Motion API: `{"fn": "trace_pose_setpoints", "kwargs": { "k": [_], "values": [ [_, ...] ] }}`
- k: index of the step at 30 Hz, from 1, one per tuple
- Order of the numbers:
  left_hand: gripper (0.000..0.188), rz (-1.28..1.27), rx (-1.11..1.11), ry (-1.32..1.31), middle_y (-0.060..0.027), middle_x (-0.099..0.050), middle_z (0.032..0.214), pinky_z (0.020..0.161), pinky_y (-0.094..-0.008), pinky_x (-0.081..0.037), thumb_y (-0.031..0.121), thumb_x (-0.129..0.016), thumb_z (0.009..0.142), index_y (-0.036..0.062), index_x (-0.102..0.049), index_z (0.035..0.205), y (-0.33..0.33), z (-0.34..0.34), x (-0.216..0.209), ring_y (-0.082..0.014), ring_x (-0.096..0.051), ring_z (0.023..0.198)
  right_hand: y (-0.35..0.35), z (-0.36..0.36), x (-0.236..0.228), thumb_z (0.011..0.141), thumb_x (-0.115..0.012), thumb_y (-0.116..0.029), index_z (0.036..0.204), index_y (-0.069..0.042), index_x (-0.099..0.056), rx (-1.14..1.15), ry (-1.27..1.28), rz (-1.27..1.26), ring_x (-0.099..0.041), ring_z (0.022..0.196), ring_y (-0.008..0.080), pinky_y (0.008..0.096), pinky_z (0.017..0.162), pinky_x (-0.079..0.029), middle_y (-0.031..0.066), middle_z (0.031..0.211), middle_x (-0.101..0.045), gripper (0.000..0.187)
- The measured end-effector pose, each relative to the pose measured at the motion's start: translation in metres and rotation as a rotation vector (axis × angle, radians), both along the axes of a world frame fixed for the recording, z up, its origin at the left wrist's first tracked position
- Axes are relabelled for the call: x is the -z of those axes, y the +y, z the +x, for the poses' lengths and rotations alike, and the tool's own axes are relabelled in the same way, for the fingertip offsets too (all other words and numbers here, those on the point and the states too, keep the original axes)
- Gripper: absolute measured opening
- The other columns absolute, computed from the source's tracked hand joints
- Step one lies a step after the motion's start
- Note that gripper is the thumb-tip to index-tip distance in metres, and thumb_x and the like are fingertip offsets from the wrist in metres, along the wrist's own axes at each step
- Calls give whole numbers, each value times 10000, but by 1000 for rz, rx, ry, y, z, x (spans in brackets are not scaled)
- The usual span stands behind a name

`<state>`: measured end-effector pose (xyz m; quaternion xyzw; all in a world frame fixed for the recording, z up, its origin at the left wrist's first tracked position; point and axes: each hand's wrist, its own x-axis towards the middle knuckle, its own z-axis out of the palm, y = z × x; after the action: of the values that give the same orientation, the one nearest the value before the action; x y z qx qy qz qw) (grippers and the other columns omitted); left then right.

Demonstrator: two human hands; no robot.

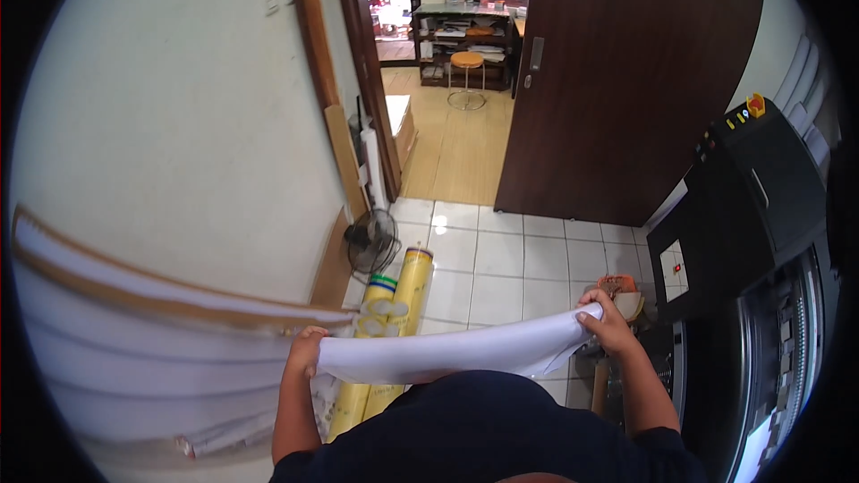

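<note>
White sheet (456, 346) spans both hands at the person's front, curved over lengthwise. Left hand (307, 353) grasps one end; right hand (608, 322) grasps the other, thumb on top, a little farther forward. Just beyond the left grip, yellow tubes (413, 282) on the floor; past those, a fan (372, 241). Right of the right grip, a big black machine (761, 206).

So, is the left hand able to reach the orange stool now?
Probably not: the left hand holds one end of the white sheet, and the orange stool stands farther off, past the dark door.
</note>
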<state>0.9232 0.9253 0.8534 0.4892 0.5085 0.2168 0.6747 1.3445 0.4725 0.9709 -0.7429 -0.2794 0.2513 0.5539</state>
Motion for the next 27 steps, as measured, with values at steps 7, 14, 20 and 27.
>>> {"fn": "trace_pose_setpoints", "kwargs": {
  "k": [7, 14, 20, 27],
  "values": [
    [226, 189, 314, -405, -68, -670, 911, 692, -283, -485, 217, -542, 1010, 47, -635, 893, 97, 216, -89, -122, -602, 790, 35, 140, 23, 929, -626, -163, 1034, -121, -612, 372, 531, -185, -590, 845, 144, 304, 761, -491, 9, 939, -621, 114],
    [359, 219, 111, 261, -20, -585, 720, 616, -311, -433, 357, -541, 1018, 61, -653, 849, 210, 311, -58, -119, -529, 666, 194, 279, 28, 897, -716, -215, 1127, -73, -596, 142, -11, -52, -607, 960, 180, 327, 813, -511, 56, 1011, -629, 296],
    [402, 371, -295, 121, -37, -588, 739, 623, -343, -435, 392, -528, 1013, 32, -643, 874, 246, 307, -46, -156, -542, 684, 419, 446, 26, 890, -739, -253, 1013, -47, -640, -178, 162, -120, -609, 902, 156, 321, 808, -507, 67, 914, -654, 260],
    [352, 73, -523, 355, -20, -576, 774, 650, -302, -427, 395, -526, 1007, 83, -618, 873, 251, 359, -57, -131, -510, 711, 630, 538, 20, 899, -718, -338, 981, -69, -673, -432, -87, 20, -613, 838, 175, 335, 778, -508, 74, 890, -670, 285]
  ]
}}
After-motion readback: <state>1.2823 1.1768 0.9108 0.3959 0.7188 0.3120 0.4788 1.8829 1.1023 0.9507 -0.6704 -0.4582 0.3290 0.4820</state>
